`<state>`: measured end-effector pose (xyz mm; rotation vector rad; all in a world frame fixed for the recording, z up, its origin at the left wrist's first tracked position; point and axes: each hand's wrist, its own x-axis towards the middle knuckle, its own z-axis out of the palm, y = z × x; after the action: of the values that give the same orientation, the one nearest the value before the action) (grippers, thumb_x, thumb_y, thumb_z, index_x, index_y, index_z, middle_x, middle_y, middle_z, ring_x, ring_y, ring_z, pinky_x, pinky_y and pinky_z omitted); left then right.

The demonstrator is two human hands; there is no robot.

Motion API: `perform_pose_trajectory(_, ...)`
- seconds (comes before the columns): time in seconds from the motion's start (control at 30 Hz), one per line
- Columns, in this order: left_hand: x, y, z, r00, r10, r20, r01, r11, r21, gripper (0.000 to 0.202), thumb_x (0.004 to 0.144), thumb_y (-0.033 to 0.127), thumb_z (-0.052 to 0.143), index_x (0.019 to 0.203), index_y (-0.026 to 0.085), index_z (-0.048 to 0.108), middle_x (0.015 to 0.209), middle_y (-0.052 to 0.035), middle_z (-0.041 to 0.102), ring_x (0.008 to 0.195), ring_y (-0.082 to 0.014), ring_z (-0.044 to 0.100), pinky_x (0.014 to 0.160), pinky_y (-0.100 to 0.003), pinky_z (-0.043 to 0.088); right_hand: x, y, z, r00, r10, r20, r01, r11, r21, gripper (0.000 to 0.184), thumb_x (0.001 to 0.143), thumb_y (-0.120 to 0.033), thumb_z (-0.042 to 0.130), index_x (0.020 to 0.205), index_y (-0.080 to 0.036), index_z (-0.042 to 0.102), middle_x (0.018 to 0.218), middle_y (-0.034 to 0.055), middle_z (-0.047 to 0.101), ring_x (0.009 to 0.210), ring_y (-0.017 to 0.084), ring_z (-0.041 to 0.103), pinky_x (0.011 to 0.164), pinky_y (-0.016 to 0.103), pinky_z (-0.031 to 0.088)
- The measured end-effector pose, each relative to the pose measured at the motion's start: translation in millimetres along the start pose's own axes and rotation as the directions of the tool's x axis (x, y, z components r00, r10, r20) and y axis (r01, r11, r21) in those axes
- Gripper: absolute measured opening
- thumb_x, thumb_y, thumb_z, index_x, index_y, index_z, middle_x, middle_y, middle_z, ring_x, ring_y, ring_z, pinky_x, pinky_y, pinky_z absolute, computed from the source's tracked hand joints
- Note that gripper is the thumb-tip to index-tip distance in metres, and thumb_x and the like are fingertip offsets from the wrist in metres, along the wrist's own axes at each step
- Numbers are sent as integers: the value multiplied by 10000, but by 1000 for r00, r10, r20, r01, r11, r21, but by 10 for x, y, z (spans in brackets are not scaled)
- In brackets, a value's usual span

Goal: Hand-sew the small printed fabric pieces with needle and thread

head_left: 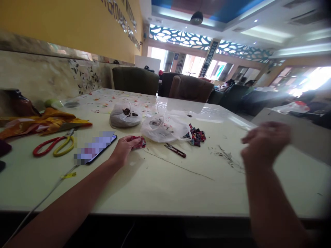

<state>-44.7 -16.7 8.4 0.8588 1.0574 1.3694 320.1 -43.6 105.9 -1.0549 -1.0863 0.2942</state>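
Observation:
My left hand (122,148) pinches a small red patterned piece of fabric (139,142) just above the table. My right hand (266,141) is raised at the right, well apart from the fabric. It is blurred, with fingers curled together; anything between them is too small to make out. Between my hands lie thread snips (175,150) with dark handles. A long thread (181,167) runs across the tabletop from near the fabric. Beyond the snips are a white plastic bag (168,129) and a pile of small patterned fabric pieces (197,135).
Red-and-yellow-handled scissors (55,144) and a phone (99,148) with a white cable (49,194) lie at the left. Behind them spreads orange cloth (46,122). A second plastic bag (124,119) holds dark bits. Loose thread scraps (229,158) lie at the right. Chairs (136,80) stand beyond.

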Motion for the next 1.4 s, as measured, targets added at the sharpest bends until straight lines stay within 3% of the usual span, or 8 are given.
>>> perform_pose_trajectory(0.13, -54, -11, 20, 996, 0, 89, -7, 997, 78, 344, 634, 353, 848, 873, 123, 758, 846, -92, 749, 764, -169, 656, 679, -267, 450, -569, 155, 903, 939, 137, 314, -136, 990, -25, 189, 696, -307, 746, 752, -175, 624, 506, -52, 485, 375, 56, 356, 357, 222, 229)
perform_pose_trajectory(0.23, -96, 3, 25, 994, -8, 109, -14, 979, 202, 351, 684, 415, 809, 900, 143, 759, 795, -67, 730, 667, -125, 581, 552, -236, 325, -988, 200, 1386, 647, 315, 695, -318, 939, -129, 212, 769, -373, 685, 823, -172, 646, 496, -85, 414, 392, 43, 258, 376, 209, 176)
perform_pose_trajectory(0.33, -137, 19, 39, 990, 13, 143, -53, 960, 276, 294, 703, 438, 788, 812, 168, 745, 708, -28, 690, 617, -108, 524, 515, -232, 249, -1234, 250, 1616, 537, 342, 771, -404, 907, -121, 232, 768, -389, 686, 840, -175, 635, 521, -78, 453, 429, 51, 256, 404, 208, 170)
perform_pose_trajectory(0.53, -204, -3, 116, 980, -35, 194, -28, 950, 311, 274, 678, 427, 799, 740, 169, 730, 673, -24, 686, 502, -81, 428, 466, -243, 186, -1296, 439, 1631, 579, 262, 772, -390, 921, -20, 210, 769, -363, 642, 699, -172, 592, 598, -35, 543, 519, 82, 371, 485, 218, 264)
perform_pose_trajectory(0.77, -218, -30, 134, 974, -149, 169, 98, 955, 280, 296, 644, 413, 824, 787, 166, 743, 739, -57, 725, 554, -100, 538, 429, -206, 209, -1302, 449, 1540, 646, 88, 758, -6, 994, -109, 127, 809, -228, 589, 696, -172, 604, 565, -42, 512, 540, 99, 413, 550, 231, 303)
perform_pose_trajectory(1.0, -171, -45, 92, 938, -291, 188, 249, 944, 215, 234, 654, 321, 831, 793, 156, 739, 750, -44, 723, 444, -44, 451, 410, -181, 330, -1309, 484, 1494, 591, -4, 807, 209, 967, -148, 127, 866, -228, 558, 745, -199, 586, 636, -6, 596, 565, 128, 474, 586, 252, 306)
perform_pose_trajectory(1.17, -154, -101, 105, 937, -297, 185, 289, 955, 70, 232, 605, 227, 871, 769, 138, 733, 786, -57, 722, 722, -141, 659, 758, -270, 546, -1310, 489, 1487, 611, 36, 791, 127, 981, -143, 125, 861, -233, 568, 741, -203, 579, 614, -19, 562, 568, 129, 465, 579, 245, 312)
perform_pose_trajectory(1.4, -168, -117, 103, 948, -231, 217, 213, 971, 107, 244, 629, 299, 871, 754, 144, 729, 718, -10, 676, 677, -112, 617, 769, -271, 531, -1315, 481, 1505, 592, 62, 804, -34, 998, -52, 137, 856, -235, 571, 730, -183, 592, 659, -17, 592, 622, 122, 498, 608, 231, 358)
